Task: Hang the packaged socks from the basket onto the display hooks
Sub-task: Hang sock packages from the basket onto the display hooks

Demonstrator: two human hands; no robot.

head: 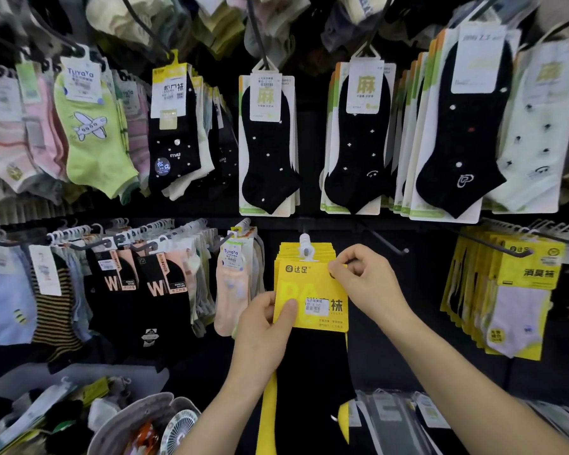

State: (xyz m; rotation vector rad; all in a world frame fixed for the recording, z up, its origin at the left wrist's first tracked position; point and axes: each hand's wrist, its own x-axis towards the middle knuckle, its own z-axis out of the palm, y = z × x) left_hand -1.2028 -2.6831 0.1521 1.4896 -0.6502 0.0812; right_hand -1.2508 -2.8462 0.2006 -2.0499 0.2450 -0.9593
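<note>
A dark wall is covered with socks hung on hooks. A yellow sock pack is held before other yellow packs, pinched by the left grip and the right grip. A basket is seen down left.

My left hand hides the lower corner of the yellow sock pack, price sticker print too tiny to read (basket cut off by the bottom edge).
</note>
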